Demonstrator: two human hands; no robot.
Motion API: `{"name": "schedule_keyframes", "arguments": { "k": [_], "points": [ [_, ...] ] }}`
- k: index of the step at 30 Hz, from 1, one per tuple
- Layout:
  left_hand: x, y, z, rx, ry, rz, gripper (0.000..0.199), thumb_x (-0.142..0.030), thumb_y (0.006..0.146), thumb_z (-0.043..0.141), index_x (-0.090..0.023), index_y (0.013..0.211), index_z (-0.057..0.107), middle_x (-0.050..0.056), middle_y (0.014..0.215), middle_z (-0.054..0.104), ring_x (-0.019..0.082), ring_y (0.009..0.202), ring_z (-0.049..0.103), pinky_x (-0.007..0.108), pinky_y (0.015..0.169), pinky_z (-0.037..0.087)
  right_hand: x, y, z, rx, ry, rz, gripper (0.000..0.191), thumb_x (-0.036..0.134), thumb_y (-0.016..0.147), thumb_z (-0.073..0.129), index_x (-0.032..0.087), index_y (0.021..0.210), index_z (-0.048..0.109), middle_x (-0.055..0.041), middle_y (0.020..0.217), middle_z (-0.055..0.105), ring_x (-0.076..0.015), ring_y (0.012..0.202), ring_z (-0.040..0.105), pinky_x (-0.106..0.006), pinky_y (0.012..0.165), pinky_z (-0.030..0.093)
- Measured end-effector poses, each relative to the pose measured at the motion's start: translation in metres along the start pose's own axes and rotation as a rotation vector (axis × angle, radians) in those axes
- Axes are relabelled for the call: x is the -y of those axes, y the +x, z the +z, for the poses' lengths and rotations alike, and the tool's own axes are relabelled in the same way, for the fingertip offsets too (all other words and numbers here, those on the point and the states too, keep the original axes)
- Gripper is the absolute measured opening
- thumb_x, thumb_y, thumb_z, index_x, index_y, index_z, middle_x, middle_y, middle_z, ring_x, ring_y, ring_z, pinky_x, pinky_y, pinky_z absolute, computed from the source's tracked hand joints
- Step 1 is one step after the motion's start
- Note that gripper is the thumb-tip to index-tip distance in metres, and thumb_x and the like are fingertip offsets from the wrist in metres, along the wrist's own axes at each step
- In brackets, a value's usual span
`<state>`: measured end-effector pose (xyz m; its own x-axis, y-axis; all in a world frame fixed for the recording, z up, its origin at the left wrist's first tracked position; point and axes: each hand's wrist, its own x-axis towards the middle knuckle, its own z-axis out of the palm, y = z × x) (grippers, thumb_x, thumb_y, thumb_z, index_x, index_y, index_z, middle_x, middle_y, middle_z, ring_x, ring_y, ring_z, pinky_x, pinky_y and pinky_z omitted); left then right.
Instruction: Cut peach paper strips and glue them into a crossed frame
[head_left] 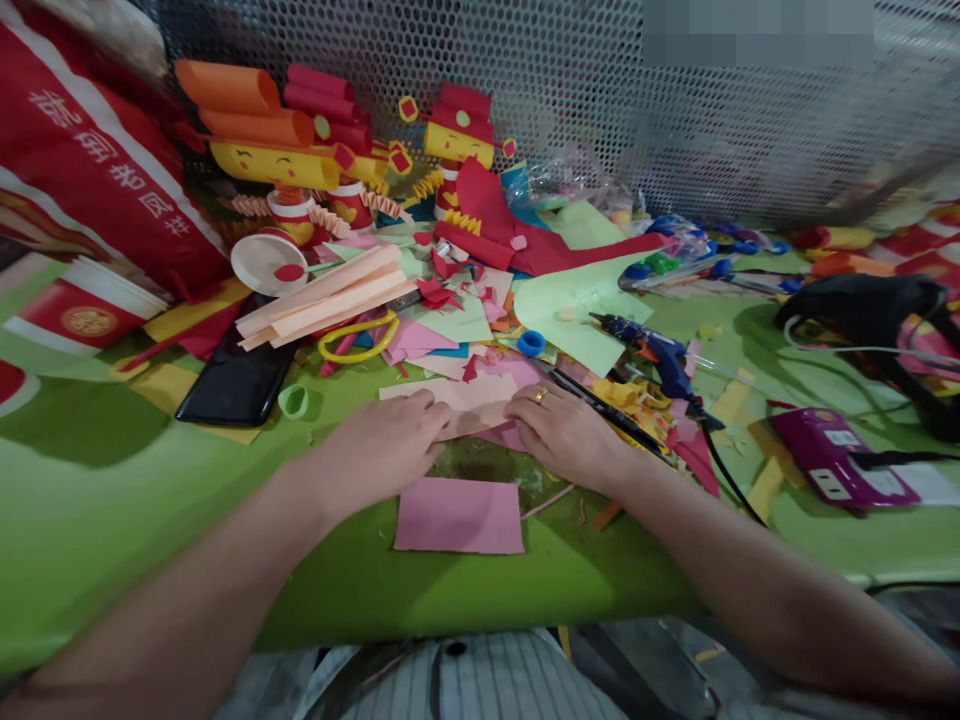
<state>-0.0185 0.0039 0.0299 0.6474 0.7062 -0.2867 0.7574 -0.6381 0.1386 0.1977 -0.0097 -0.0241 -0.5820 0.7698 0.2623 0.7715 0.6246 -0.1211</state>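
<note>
A pale pink piece of paper [484, 397] lies between my hands at the middle of the green table. My left hand [397, 440] is closed over its left end, with the fingers bent and the thumb toward the near edge. At the right end, my right hand [566, 430], with a ring on one finger, grips the same paper; its fingertips are partly hidden. Just in front of both hands, a pink rectangle of paper [459, 516] lies flat. Folded peach paper strips [330, 295] rest on scraps beyond my left hand.
A black phone [236, 370] and paper cups [82, 310] are at left. Paper figures [457, 140] stand at the back by a perforated metal panel. Right of my hands lie a blue glue gun [652, 350], a black pen-like tool [607, 410] and a purple power strip [840, 455].
</note>
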Motion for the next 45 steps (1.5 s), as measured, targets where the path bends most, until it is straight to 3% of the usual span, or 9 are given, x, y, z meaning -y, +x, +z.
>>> {"name": "schedule_keyframes", "arguments": {
  "k": [8, 14, 21, 30, 34, 45],
  "points": [
    [-0.001, 0.005, 0.009, -0.062, 0.068, 0.026, 0.019, -0.023, 0.087, 0.041, -0.015, 0.091, 0.057, 0.009, 0.094, 0.061, 0.023, 0.086, 0.058, 0.033, 0.066, 0.045, -0.008, 0.003, 0.004, -0.100, 0.116, 0.043, 0.020, 0.010, 0.081, 0.040, 0.015, 0.079, 0.059, -0.0073, 0.074, 0.063, -0.0175, 0.071, 0.058, -0.030, 0.067, 0.047],
    [0.002, 0.008, 0.010, -0.056, 0.062, 0.050, 0.020, -0.009, 0.084, 0.042, -0.014, 0.094, 0.058, 0.008, 0.092, 0.063, 0.023, 0.088, 0.058, 0.035, 0.071, 0.045, -0.009, 0.002, 0.004, -0.124, 0.147, 0.036, 0.020, 0.012, 0.082, 0.041, 0.014, 0.080, 0.060, -0.0083, 0.074, 0.064, -0.0182, 0.072, 0.058, -0.031, 0.067, 0.047],
    [0.009, 0.010, 0.012, -0.089, 0.009, -0.028, 0.019, -0.010, 0.084, 0.041, -0.015, 0.083, 0.059, 0.007, 0.084, 0.064, 0.021, 0.078, 0.059, 0.031, 0.062, 0.040, -0.010, 0.005, 0.000, -0.009, 0.081, 0.093, 0.021, 0.019, 0.086, 0.044, 0.015, 0.082, 0.065, -0.0081, 0.076, 0.065, -0.0190, 0.075, 0.059, -0.031, 0.069, 0.045],
    [0.017, 0.014, 0.012, -0.038, -0.012, -0.170, 0.025, -0.021, 0.087, 0.036, -0.017, 0.080, 0.060, 0.008, 0.080, 0.066, 0.020, 0.070, 0.059, 0.029, 0.055, 0.035, 0.001, 0.016, -0.004, 0.215, -0.056, 0.367, 0.020, 0.018, 0.085, 0.045, 0.013, 0.087, 0.064, -0.0104, 0.084, 0.067, -0.0223, 0.082, 0.061, -0.033, 0.073, 0.042],
    [0.009, 0.011, 0.005, -0.006, 0.080, -0.245, 0.028, -0.020, 0.087, 0.034, -0.017, 0.087, 0.061, 0.009, 0.086, 0.066, 0.021, 0.072, 0.060, 0.029, 0.053, 0.035, 0.004, 0.020, -0.005, 0.240, -0.025, 0.437, 0.020, 0.018, 0.087, 0.044, 0.014, 0.090, 0.063, -0.0091, 0.090, 0.068, -0.0221, 0.085, 0.061, -0.033, 0.077, 0.041],
    [0.003, 0.011, 0.001, 0.013, 0.111, -0.276, 0.029, -0.025, 0.089, 0.033, -0.015, 0.085, 0.060, 0.010, 0.082, 0.067, 0.026, 0.074, 0.063, 0.032, 0.054, 0.040, 0.006, 0.025, -0.004, 0.238, 0.031, 0.517, 0.014, 0.020, 0.085, 0.047, 0.015, 0.086, 0.060, -0.0074, 0.090, 0.068, -0.0214, 0.087, 0.061, -0.031, 0.078, 0.039]
  ]
}}
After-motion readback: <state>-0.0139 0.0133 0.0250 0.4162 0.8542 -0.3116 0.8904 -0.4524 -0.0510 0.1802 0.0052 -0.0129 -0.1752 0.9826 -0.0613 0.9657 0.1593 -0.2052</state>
